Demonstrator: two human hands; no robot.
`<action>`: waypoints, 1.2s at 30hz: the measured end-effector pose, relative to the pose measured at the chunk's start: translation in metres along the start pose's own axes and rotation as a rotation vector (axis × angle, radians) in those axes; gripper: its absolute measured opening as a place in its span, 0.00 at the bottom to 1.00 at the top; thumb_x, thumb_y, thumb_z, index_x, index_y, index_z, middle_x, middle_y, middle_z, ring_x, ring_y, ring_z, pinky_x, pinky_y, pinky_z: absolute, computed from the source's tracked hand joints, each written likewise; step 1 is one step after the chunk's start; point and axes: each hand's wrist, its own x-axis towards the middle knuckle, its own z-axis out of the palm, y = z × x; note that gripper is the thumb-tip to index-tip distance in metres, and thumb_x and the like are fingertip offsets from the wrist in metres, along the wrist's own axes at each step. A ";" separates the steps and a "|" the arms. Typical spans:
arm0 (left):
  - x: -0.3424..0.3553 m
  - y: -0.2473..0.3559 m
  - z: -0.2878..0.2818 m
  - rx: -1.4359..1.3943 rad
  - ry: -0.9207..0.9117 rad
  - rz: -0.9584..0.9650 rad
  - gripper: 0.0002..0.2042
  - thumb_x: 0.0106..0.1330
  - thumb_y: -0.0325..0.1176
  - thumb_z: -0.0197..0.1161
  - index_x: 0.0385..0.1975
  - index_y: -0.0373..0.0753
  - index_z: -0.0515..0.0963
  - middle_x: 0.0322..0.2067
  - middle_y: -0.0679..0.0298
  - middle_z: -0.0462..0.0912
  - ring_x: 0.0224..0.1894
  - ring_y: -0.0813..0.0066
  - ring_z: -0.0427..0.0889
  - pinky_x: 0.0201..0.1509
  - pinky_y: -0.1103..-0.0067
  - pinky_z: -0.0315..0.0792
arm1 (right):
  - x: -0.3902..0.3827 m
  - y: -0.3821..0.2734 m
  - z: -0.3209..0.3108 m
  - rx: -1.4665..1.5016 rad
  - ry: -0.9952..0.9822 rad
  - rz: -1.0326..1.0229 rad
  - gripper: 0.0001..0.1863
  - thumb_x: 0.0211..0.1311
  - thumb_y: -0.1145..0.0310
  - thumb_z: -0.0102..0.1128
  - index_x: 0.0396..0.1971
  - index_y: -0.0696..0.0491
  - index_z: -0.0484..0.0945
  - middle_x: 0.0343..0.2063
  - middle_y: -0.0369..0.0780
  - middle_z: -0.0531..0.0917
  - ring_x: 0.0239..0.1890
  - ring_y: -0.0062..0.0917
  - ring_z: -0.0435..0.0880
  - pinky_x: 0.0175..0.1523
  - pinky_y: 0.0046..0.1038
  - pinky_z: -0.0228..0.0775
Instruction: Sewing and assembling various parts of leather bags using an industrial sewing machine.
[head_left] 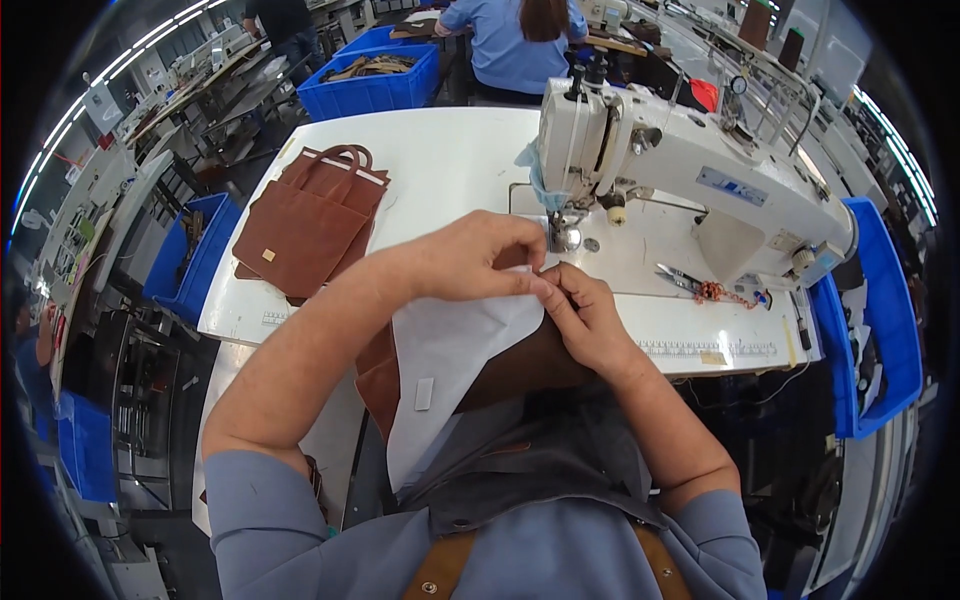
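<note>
Dark apron [540, 470] cloth lies closest, below both grips. Left grip [482, 260] and right grip [590, 315] are pinched closed, nearly touching, on the upper edge of a white-lined brown panel [455, 330] hanging beneath them. Beyond stands a sewing machine [720, 180]; brown leather bag pieces [300, 225] lie leftward on the white desk [450, 145], scissors [680, 277] rightward.

A white table [450, 150] carries a sewing machine [715, 185] toward its right and a pile of brown bag pieces [310, 230] on its left. Scissors [680, 278] and an orange cord [728, 294] lie near a ruler strip [715, 350] along the front edge.
</note>
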 end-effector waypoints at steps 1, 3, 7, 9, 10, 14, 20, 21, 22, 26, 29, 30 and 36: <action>0.000 -0.003 -0.006 -0.012 -0.044 -0.021 0.13 0.64 0.41 0.69 0.31 0.37 0.78 0.46 0.58 0.82 0.48 0.62 0.80 0.55 0.65 0.70 | 0.003 -0.005 -0.003 0.006 -0.015 -0.018 0.09 0.74 0.69 0.57 0.38 0.60 0.79 0.25 0.40 0.81 0.29 0.19 0.75 0.37 0.25 0.70; -0.002 0.009 -0.009 -0.009 -0.069 0.108 0.10 0.64 0.36 0.64 0.28 0.36 0.76 0.50 0.58 0.82 0.48 0.62 0.79 0.59 0.64 0.69 | -0.003 -0.020 -0.008 0.030 -0.033 -0.036 0.09 0.74 0.69 0.56 0.38 0.60 0.78 0.24 0.37 0.79 0.29 0.15 0.71 0.35 0.22 0.68; -0.002 0.013 -0.006 -0.017 -0.012 0.233 0.11 0.60 0.35 0.59 0.21 0.34 0.73 0.45 0.59 0.83 0.41 0.62 0.78 0.64 0.64 0.61 | 0.003 -0.037 -0.013 0.022 -0.063 -0.114 0.08 0.73 0.70 0.58 0.37 0.60 0.79 0.24 0.38 0.79 0.27 0.19 0.73 0.34 0.24 0.68; -0.001 0.012 -0.018 -0.035 -0.157 0.165 0.11 0.60 0.35 0.58 0.21 0.34 0.73 0.38 0.60 0.81 0.37 0.64 0.76 0.58 0.66 0.64 | 0.005 -0.042 -0.013 -0.057 -0.089 -0.173 0.06 0.71 0.71 0.60 0.37 0.59 0.79 0.26 0.39 0.81 0.26 0.21 0.75 0.34 0.25 0.69; -0.001 0.013 -0.024 -0.037 -0.293 0.105 0.11 0.60 0.34 0.58 0.21 0.34 0.72 0.32 0.60 0.79 0.33 0.65 0.74 0.53 0.68 0.67 | 0.006 -0.045 -0.014 -0.053 -0.087 -0.166 0.06 0.71 0.71 0.60 0.37 0.59 0.79 0.26 0.39 0.81 0.26 0.21 0.75 0.34 0.25 0.69; -0.018 0.034 -0.012 -0.002 -0.024 0.132 0.08 0.58 0.29 0.59 0.22 0.31 0.72 0.24 0.61 0.69 0.27 0.69 0.69 0.32 0.73 0.65 | -0.002 -0.042 -0.018 0.037 -0.064 -0.071 0.07 0.66 0.71 0.67 0.36 0.59 0.81 0.27 0.38 0.83 0.30 0.20 0.79 0.38 0.24 0.72; -0.038 0.065 -0.006 0.120 0.140 0.128 0.05 0.56 0.24 0.62 0.23 0.31 0.74 0.25 0.61 0.72 0.28 0.71 0.71 0.32 0.75 0.65 | -0.014 -0.055 -0.019 0.278 -0.024 0.140 0.08 0.59 0.71 0.74 0.32 0.59 0.84 0.30 0.34 0.84 0.33 0.14 0.79 0.40 0.19 0.72; -0.039 0.067 -0.006 0.150 0.176 0.136 0.04 0.56 0.24 0.62 0.23 0.31 0.75 0.26 0.61 0.73 0.28 0.72 0.72 0.32 0.76 0.65 | -0.016 -0.058 -0.017 0.273 0.014 0.129 0.08 0.58 0.72 0.74 0.31 0.59 0.84 0.29 0.34 0.84 0.32 0.13 0.79 0.39 0.18 0.71; -0.040 0.069 -0.005 0.149 0.170 0.139 0.04 0.56 0.24 0.62 0.23 0.31 0.75 0.26 0.61 0.73 0.28 0.72 0.72 0.32 0.76 0.65 | -0.016 -0.061 -0.017 0.268 0.053 0.119 0.07 0.58 0.72 0.75 0.29 0.59 0.84 0.28 0.34 0.84 0.31 0.12 0.78 0.37 0.18 0.70; -0.045 0.079 0.003 0.221 0.269 0.162 0.05 0.55 0.24 0.64 0.22 0.31 0.75 0.29 0.60 0.77 0.26 0.74 0.73 0.30 0.78 0.65 | -0.018 -0.065 -0.018 0.311 0.052 0.167 0.07 0.57 0.74 0.75 0.26 0.59 0.84 0.25 0.33 0.83 0.28 0.11 0.77 0.35 0.17 0.69; -0.048 0.084 0.009 0.247 0.287 0.127 0.06 0.54 0.24 0.65 0.21 0.32 0.74 0.30 0.60 0.78 0.25 0.76 0.72 0.28 0.79 0.64 | -0.021 -0.061 -0.015 0.276 0.081 0.113 0.07 0.56 0.75 0.74 0.24 0.59 0.83 0.24 0.32 0.82 0.27 0.10 0.76 0.33 0.16 0.67; -0.048 0.086 0.010 0.257 0.295 0.097 0.07 0.53 0.24 0.65 0.20 0.32 0.73 0.30 0.60 0.79 0.24 0.77 0.72 0.27 0.79 0.64 | -0.022 -0.060 -0.014 0.306 0.086 0.123 0.08 0.56 0.75 0.74 0.24 0.59 0.82 0.24 0.32 0.82 0.27 0.10 0.75 0.33 0.16 0.66; -0.051 0.084 0.010 0.279 0.320 0.072 0.08 0.53 0.22 0.65 0.20 0.34 0.71 0.28 0.62 0.75 0.26 0.80 0.71 0.27 0.81 0.62 | -0.023 -0.064 -0.012 0.309 0.081 0.098 0.10 0.56 0.76 0.74 0.21 0.58 0.79 0.24 0.32 0.82 0.27 0.08 0.74 0.32 0.15 0.64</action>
